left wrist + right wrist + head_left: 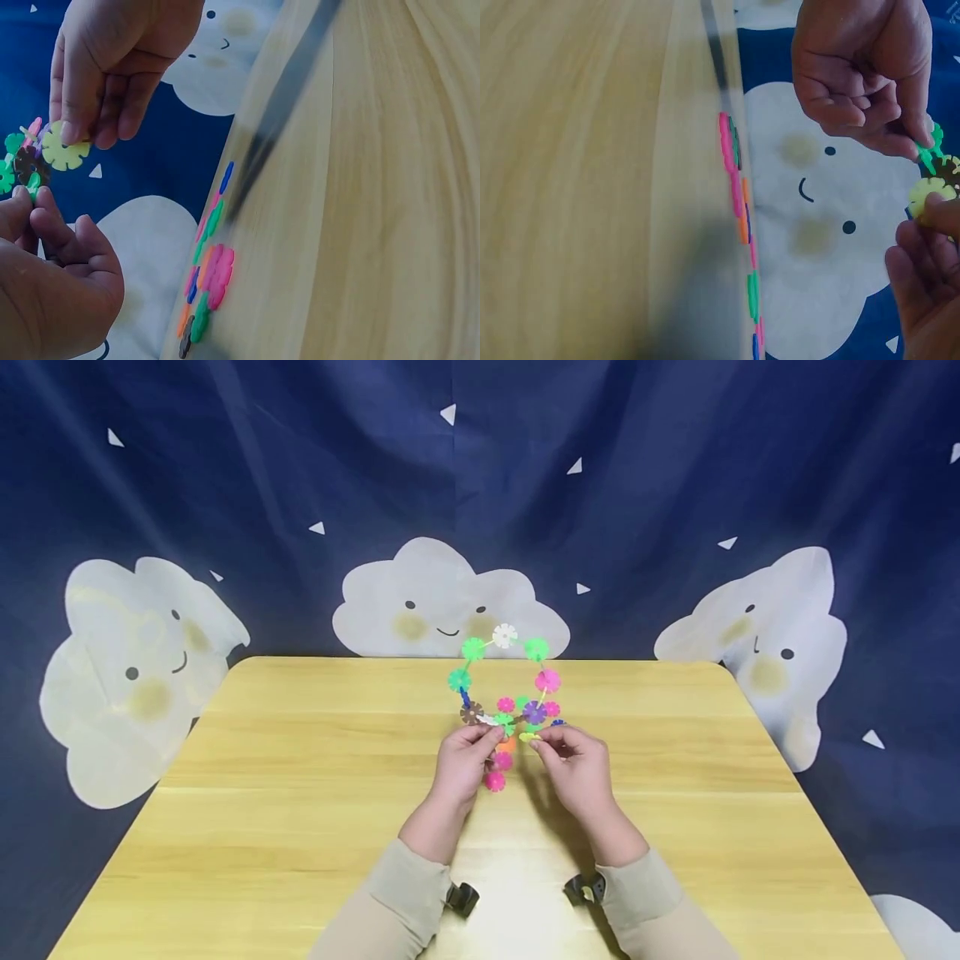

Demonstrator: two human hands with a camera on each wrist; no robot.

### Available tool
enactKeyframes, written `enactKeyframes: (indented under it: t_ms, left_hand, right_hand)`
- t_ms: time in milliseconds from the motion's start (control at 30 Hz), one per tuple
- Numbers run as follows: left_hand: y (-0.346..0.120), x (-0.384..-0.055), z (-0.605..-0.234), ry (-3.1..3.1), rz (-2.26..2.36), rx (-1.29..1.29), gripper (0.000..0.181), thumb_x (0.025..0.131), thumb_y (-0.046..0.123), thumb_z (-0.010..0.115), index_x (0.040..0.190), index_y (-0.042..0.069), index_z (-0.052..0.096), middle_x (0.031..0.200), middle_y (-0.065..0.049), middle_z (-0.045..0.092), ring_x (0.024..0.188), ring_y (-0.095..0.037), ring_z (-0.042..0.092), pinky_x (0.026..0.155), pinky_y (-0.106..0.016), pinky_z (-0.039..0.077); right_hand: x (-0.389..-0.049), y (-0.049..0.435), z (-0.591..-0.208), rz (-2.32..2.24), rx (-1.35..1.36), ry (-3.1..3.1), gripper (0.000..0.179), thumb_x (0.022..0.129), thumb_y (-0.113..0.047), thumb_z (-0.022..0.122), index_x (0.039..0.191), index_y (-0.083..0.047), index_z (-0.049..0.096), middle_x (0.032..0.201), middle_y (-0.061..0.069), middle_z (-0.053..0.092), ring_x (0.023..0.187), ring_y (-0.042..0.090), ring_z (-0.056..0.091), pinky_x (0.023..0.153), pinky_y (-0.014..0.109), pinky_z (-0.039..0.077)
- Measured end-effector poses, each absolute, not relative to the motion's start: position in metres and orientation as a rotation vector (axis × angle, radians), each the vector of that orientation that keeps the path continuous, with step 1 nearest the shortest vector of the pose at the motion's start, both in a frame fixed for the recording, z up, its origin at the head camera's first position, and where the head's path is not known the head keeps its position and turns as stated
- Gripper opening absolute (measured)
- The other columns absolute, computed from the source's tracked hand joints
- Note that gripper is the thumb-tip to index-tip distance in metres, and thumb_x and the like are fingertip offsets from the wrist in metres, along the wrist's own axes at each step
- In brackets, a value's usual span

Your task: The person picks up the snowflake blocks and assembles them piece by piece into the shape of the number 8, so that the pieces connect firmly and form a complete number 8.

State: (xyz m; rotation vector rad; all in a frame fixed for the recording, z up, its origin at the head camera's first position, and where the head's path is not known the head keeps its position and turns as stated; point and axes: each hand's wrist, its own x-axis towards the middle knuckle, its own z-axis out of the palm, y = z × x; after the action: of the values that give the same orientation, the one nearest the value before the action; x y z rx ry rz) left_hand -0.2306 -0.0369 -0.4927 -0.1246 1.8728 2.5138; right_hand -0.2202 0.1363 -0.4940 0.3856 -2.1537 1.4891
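Observation:
A ring of notched plastic snowflake discs stands raised above the table, with a white disc at its top. Green, pink, purple and brown discs make up the rest of the loop. My left hand pinches a green disc at the ring's lower edge between thumb and finger. Between the thumb and fingers of my right hand is a yellow disc, held close to the green one. The left wrist view shows the yellow disc's flat face beside the brown disc.
Several loose discs lie on the wooden table beneath and behind the hands, among them a pink disc and an orange disc. A dark blue curtain with cloud faces hangs beyond the table's far edge.

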Motion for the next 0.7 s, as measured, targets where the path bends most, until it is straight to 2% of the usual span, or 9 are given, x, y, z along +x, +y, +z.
enactKeyframes:
  t_ms: [167,200,433,700]
  left_hand:
    - [-0.0389,-0.2289,-0.4936,1.867,2.514,-0.122,0.011,0.099,0.001,0.073,0.089,-0.002,0.077,0.080,0.003,0.070,0.063,-0.010,0.056,0.058,-0.023,0.054]
    - [-0.0389,-0.2288,-0.4932,1.864,2.517,-0.112,0.010,0.098,0.001,0.073,0.091,-0.004,0.076,0.080,0.003,0.070,0.063,-0.010,0.056,0.058,-0.023,0.054]
    - [-0.0366,-0.2289,-0.4854,1.856,2.535,-0.086,0.010,0.098,0.000,0.073,0.089,-0.003,0.075,0.077,0.004,0.069,0.060,-0.008,0.056,0.056,-0.022,0.053]
    - [-0.0362,-0.2213,-0.4852,1.875,2.451,-0.076,0.014,0.099,0.001,0.072,0.088,-0.007,0.071,0.071,0.000,0.068,0.055,-0.010,0.053,0.047,-0.021,0.048]
  right_hand:
    - [-0.2206,0.1327,-0.4953,1.465,0.459,-2.047,0.011,0.083,0.013,0.083,0.086,0.004,0.077,0.083,0.012,0.077,0.072,0.018,0.071,0.071,0.016,0.058]
    - [-0.2210,0.1320,-0.4954,1.459,0.467,-2.029,0.012,0.083,0.014,0.083,0.086,0.003,0.077,0.083,0.013,0.077,0.071,0.019,0.071,0.071,0.016,0.058]
    - [-0.2217,0.1303,-0.4905,1.406,0.515,-1.956,0.013,0.083,0.014,0.083,0.086,0.003,0.077,0.083,0.014,0.077,0.071,0.025,0.073,0.074,0.015,0.058]
    - [-0.2171,0.1292,-0.4906,1.277,0.615,-1.931,0.020,0.077,0.022,0.082,0.084,0.004,0.077,0.083,0.014,0.076,0.071,0.030,0.073,0.075,0.018,0.059]
